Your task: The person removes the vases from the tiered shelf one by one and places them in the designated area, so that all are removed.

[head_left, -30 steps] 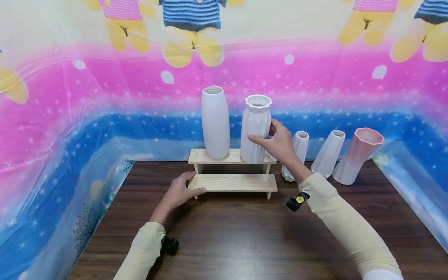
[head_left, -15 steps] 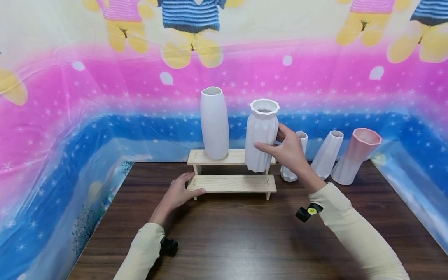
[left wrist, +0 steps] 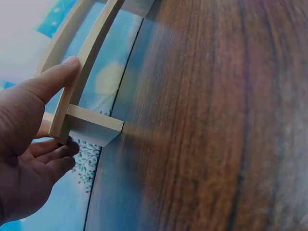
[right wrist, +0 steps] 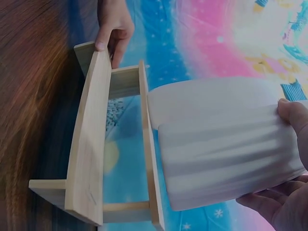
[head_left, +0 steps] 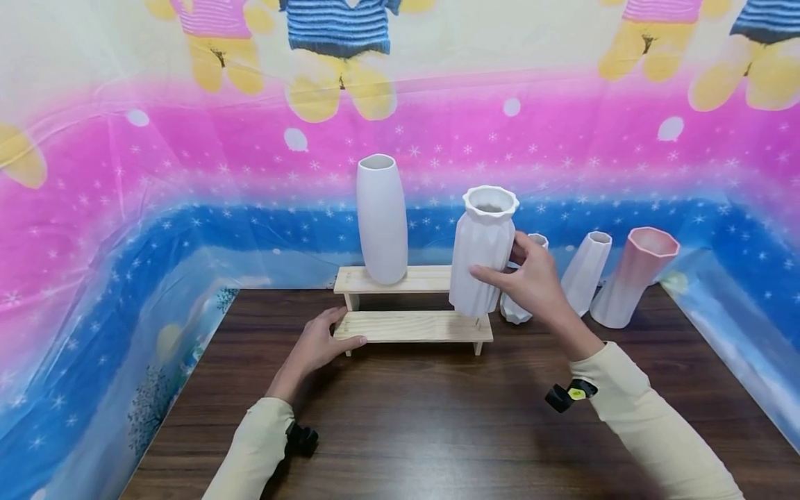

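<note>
My right hand point(head_left: 534, 278) holds a white ridged vase point(head_left: 481, 260) with a scalloped rim, thumb on its front and fingers round its right side. The vase is upright and raised in front of the upper step's right end; in the right wrist view its base point(right wrist: 168, 192) stands apart from the wood. My left hand point(head_left: 319, 339) grips the left end of the lower step of a two-step wooden stand point(head_left: 412, 326), thumb on top and fingers round the end, as the left wrist view shows too. A tall smooth white vase point(head_left: 382, 219) stands on the upper step's left part.
Right of the stand, on the dark wooden table point(head_left: 400, 417), are a white vase point(head_left: 515, 310) partly hidden by my right hand, a slim white faceted vase point(head_left: 584, 274) and a pink-and-white vase point(head_left: 631, 281). A printed cloth point(head_left: 250, 180) hangs behind the table.
My right hand has lifted the ridged vase off the upper step and moved it to the right and towards me. The left hand keeps its hold on the stand.
</note>
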Demonstrator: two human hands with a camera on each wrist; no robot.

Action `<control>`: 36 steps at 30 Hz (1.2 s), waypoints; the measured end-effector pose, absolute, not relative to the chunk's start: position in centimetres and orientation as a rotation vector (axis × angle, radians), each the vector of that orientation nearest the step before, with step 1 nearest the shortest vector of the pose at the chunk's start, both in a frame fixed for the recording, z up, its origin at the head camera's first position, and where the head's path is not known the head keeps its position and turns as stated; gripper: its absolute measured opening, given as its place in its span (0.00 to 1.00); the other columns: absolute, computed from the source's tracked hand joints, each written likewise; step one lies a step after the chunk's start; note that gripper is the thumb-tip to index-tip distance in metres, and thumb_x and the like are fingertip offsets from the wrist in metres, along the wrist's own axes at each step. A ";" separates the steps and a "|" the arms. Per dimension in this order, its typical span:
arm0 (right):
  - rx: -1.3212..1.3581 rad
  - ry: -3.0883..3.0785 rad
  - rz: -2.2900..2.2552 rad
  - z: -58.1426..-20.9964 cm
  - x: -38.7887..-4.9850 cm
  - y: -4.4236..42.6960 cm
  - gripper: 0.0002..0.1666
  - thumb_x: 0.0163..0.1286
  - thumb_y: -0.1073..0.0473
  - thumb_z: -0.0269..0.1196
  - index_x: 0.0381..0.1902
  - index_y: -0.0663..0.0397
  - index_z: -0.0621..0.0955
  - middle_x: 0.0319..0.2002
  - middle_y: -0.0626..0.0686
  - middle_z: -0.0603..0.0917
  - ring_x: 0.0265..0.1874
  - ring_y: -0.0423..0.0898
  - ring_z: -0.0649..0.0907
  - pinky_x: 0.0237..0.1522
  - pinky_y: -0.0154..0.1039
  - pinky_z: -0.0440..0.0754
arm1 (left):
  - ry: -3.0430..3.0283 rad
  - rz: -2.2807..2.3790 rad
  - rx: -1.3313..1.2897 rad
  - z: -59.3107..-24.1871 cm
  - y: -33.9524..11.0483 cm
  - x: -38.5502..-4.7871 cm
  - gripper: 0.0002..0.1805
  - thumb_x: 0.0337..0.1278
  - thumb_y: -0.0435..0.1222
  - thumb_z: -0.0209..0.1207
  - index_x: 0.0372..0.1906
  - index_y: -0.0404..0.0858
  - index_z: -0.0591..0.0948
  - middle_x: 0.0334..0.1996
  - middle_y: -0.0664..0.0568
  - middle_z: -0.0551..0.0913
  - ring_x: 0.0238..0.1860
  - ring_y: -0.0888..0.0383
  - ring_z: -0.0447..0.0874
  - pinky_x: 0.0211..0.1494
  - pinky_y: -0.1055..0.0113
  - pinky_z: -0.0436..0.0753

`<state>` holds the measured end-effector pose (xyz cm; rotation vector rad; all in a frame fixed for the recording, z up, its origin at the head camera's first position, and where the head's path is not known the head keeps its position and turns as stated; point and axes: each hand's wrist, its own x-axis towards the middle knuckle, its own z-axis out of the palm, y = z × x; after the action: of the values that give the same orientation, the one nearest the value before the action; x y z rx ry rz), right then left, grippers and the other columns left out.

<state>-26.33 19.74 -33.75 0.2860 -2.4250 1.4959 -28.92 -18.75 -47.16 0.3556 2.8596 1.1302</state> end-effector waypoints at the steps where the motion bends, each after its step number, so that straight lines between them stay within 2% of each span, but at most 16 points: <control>1: 0.294 -2.417 1.498 -33.8 -26.2 19.9 0.53 0.54 0.41 0.80 0.72 0.56 0.70 0.62 0.60 0.82 0.58 0.60 0.84 0.50 0.57 0.86 | 2.861 1.131 0.359 -47.2 -18.7 -28.9 0.54 0.55 0.60 0.70 0.77 0.33 0.65 0.76 0.35 0.62 0.77 0.36 0.59 0.72 0.38 0.67; 8: 0.294 -2.385 1.513 -34.6 -25.4 21.2 0.49 0.54 0.43 0.81 0.68 0.55 0.73 0.59 0.59 0.83 0.57 0.57 0.85 0.52 0.55 0.85 | 2.865 1.134 0.373 -47.2 -18.7 -28.8 0.53 0.56 0.60 0.70 0.77 0.31 0.64 0.76 0.34 0.63 0.76 0.36 0.60 0.72 0.39 0.68; 17: 0.234 -2.415 1.471 -35.5 -24.0 23.1 0.51 0.55 0.42 0.80 0.71 0.55 0.71 0.60 0.61 0.83 0.55 0.60 0.85 0.50 0.56 0.86 | 2.859 1.129 0.381 -47.3 -18.7 -28.8 0.54 0.57 0.60 0.69 0.77 0.30 0.64 0.76 0.34 0.63 0.76 0.36 0.60 0.72 0.38 0.68; 25: 0.207 -2.420 1.390 -36.4 -23.3 24.7 0.51 0.55 0.45 0.80 0.70 0.59 0.72 0.58 0.62 0.83 0.53 0.58 0.86 0.47 0.49 0.88 | 2.860 1.119 0.376 -47.1 -18.7 -28.9 0.54 0.57 0.60 0.69 0.77 0.30 0.64 0.76 0.34 0.62 0.77 0.36 0.59 0.72 0.38 0.67; 32: 0.200 -2.418 1.387 -37.3 -22.7 26.2 0.49 0.57 0.48 0.80 0.70 0.59 0.71 0.59 0.65 0.82 0.55 0.64 0.84 0.47 0.56 0.87 | 2.862 1.114 0.360 -47.0 -18.6 -28.9 0.54 0.56 0.60 0.70 0.77 0.31 0.64 0.76 0.34 0.62 0.77 0.36 0.59 0.72 0.38 0.67; 36: 0.170 -2.412 1.357 -37.8 -22.4 27.2 0.48 0.56 0.49 0.80 0.69 0.60 0.72 0.60 0.65 0.82 0.55 0.63 0.84 0.48 0.57 0.86 | 2.864 1.106 0.350 -47.1 -18.6 -28.9 0.54 0.55 0.60 0.70 0.77 0.32 0.64 0.76 0.34 0.62 0.77 0.36 0.59 0.72 0.38 0.67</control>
<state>-22.39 27.15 -37.83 0.1699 -2.4123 1.3567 -28.89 -18.64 -47.11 0.3499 2.8643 1.1065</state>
